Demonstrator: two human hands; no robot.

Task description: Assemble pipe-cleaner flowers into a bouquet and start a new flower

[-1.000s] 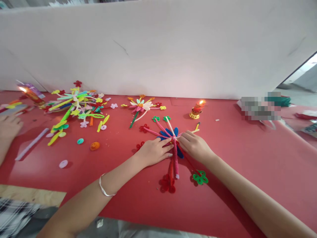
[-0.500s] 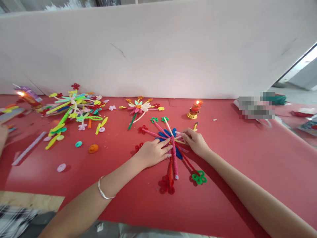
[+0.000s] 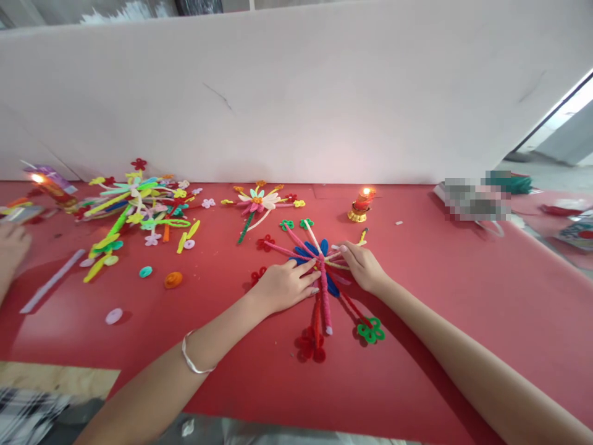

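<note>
right hand (image 3: pixel 364 264) outward on flower (image 3: pixel 323 272), packet (image 3: pixel 63 182) illegible

The left hand (image 3: pixel 282 287) hides part of the flower (image 3: pixel 324 293). The left edge cuts off a co-worker's hand (image 3: pixel 12 250). The white object (image 3: pixel 472 201) is blurred; the pale scrap (image 3: pixel 399 223) is too small to tell.

Fuzzy, matt flower (image 3: pixel 324 285) — smooth, slightly glossy tabletop (image 3: pixel 445 278) — shiny candle holder (image 3: pixel 357 216), perhaps metal.

Table (image 3: pixel 440 278): lit candle (image 3: pixel 362 204) near far edge; left along that edge, small flower (image 3: pixel 257 200), then flower pile (image 3: pixel 134 193). Orange disc (image 3: pixel 173 280) between far and near edges. Pixelated bundle (image 3: pixel 472 201) by far right corner.
</note>
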